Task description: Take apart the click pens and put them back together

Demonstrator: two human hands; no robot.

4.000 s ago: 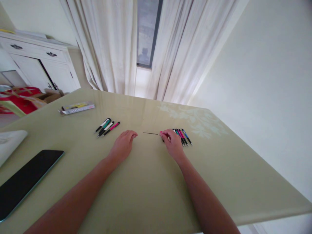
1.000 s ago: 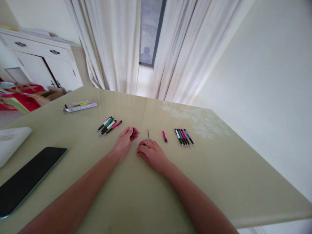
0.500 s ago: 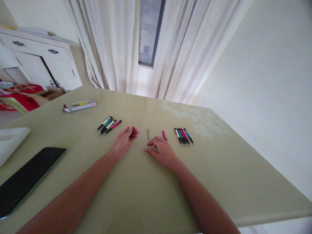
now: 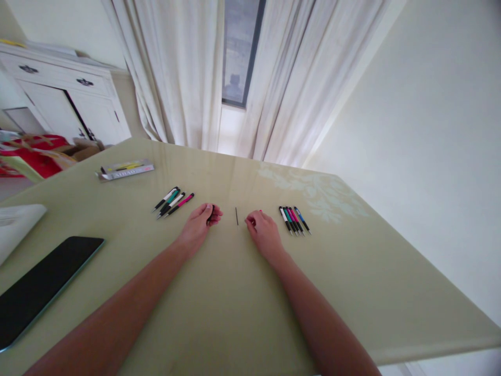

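- Slab (image 4: 50, 292) with a black face lies at the near left of the pale green surface (image 4: 219, 313).
- Right hand (image 4: 264, 232) sits low, fingers curled narrow toward the thumb; I can't tell whether they grip anything. A pink piece (image 4: 260, 211) just peeks past the knuckles.
- Left hand (image 4: 199, 219) is half curled, its thumb pressing a small black piece (image 4: 210, 214) against the fingers.
- Thin black rod (image 4: 237, 216) lies between the hands, apart from both, nearer the right.
- Row of pens (image 4: 295, 220) lies to the right; four pens (image 4: 172, 202) bunch beyond the left hand.
- Box (image 4: 127, 171) with lettering lies farther back, left.
- Curtains (image 4: 183, 73) flank a narrow window (image 4: 239, 47).
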